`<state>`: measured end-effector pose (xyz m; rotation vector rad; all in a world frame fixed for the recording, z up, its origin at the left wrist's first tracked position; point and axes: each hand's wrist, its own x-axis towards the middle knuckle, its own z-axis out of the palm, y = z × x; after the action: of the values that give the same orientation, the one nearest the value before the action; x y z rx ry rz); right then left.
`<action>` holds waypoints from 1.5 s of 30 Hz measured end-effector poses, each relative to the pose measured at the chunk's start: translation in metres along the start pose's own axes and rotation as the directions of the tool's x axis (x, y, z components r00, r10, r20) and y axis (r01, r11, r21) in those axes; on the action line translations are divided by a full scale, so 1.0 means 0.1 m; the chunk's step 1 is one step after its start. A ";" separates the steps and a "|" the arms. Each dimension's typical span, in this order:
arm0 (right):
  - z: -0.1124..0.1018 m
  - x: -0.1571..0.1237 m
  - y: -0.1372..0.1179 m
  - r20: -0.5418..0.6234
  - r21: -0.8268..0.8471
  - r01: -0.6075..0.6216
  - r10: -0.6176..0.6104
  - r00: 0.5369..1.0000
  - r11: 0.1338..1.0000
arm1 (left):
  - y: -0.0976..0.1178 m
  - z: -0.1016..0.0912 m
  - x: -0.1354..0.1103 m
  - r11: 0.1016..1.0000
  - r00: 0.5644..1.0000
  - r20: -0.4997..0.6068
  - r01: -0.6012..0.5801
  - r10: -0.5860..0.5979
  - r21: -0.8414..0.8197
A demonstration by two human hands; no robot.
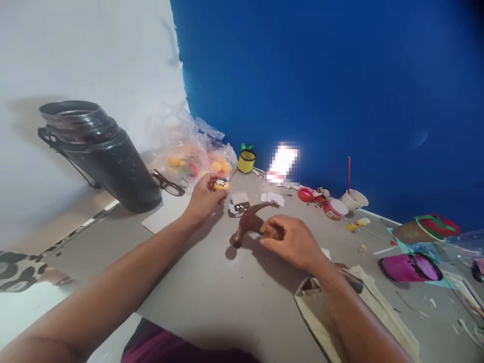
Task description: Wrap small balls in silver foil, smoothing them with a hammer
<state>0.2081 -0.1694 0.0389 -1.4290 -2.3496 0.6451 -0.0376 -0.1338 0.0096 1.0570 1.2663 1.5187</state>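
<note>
My left hand point(206, 196) pinches a small yellow-orange round piece point(221, 185) with shiny studs and a dark patch on top, held above the table. In my right hand point(289, 239) is a claw hammer point(247, 222), gripped close to its brown, worn head, with the claw pointing away to the right. Its handle runs back under my forearm, partly hidden. Between the two hands stands an open small white box point(241, 207) of shiny metal tacks. A white paper flap or box piece point(273, 198) lies just beyond the hammer.
A large dark flask point(102, 156) and glasses point(170, 184) stand left, near plastic bags point(200, 151) of colourful pieces. A yellow pot point(246, 161) and a bright blurred screen point(283, 162) are behind. Right are a cup point(354, 200), a magenta tube point(410, 267) and beige cloth point(385, 302).
</note>
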 end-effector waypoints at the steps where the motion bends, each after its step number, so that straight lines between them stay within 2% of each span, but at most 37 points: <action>1: 0.06 0.01 -0.03 0.089 -0.029 -0.014 0.016 0.996 0.999 | -0.02 -0.01 0.02 1.000 1.000 0.009 0.029 -0.029 -0.007; 3: 0.17 0.03 -0.08 0.216 -0.085 -0.010 0.028 0.976 0.996 | -0.05 -0.02 0.04 0.996 0.993 0.074 0.091 -0.091 0.008; 5: 0.24 0.03 -0.12 0.286 -0.095 0.007 0.021 0.958 0.995 | -0.06 -0.02 0.03 0.989 0.978 0.164 0.118 -0.131 0.084; 7: 0.28 0.03 -0.13 0.321 -0.081 0.028 0.000 0.947 0.996 | -0.05 -0.02 0.04 0.966 0.964 0.230 0.074 -0.133 0.248; 8: 0.28 0.02 -0.13 0.328 -0.079 0.043 -0.014 0.945 0.996 | -0.03 -0.01 0.05 0.937 0.962 0.250 0.013 -0.106 0.348; 11: 0.32 0.00 -0.11 0.328 -0.100 0.106 -0.068 0.942 0.989 | 0.01 0.03 0.10 0.752 0.934 0.353 -0.266 0.048 0.603; 12: 0.34 0.00 -0.10 0.335 -0.105 0.130 -0.088 0.938 0.986 | 0.02 0.06 0.13 0.668 0.907 0.413 -0.358 0.083 0.652; 14: 0.40 -0.01 -0.07 0.347 -0.095 0.152 -0.111 0.931 0.984 | 0.03 0.14 0.17 0.483 0.842 0.535 -0.495 0.063 0.722; 16: 0.45 -0.02 -0.05 0.319 -0.104 0.155 -0.114 0.941 0.983 | 0.04 0.23 0.20 0.305 0.798 0.602 -0.569 -0.018 0.763; 18: 0.47 -0.03 -0.04 0.312 -0.127 0.171 -0.124 0.942 0.977 | 0.05 0.30 0.20 0.179 0.771 0.632 -0.613 -0.078 0.770; 22: 0.44 -0.03 -0.04 0.315 -0.165 0.227 -0.167 0.934 0.960 | 0.03 0.36 0.21 0.059 0.722 0.683 -0.682 -0.110 0.729; 24: 0.40 -0.01 -0.04 0.333 -0.148 0.238 -0.178 0.926 0.960 | -0.01 0.36 0.23 0.039 0.698 0.708 -0.708 -0.110 0.705; 26: 0.38 0.01 -0.04 0.359 -0.126 0.234 -0.175 0.917 0.964 | -0.06 0.35 0.26 0.053 0.692 0.715 -0.714 -0.099 0.698; 35: 0.42 0.06 0.01 0.364 -0.078 0.216 -0.174 0.915 0.973 | -0.06 0.31 0.26 0.182 0.739 0.666 -0.644 -0.106 0.743; 45: 0.48 0.06 0.05 0.311 -0.024 0.183 -0.166 0.936 0.983 | -0.03 0.20 0.32 0.280 0.733 0.677 -0.636 -0.071 0.719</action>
<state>0.1859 -0.1721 -0.0043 -1.1915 -2.7141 0.8124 -0.0259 -0.0977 0.0112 2.4760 1.4757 0.3267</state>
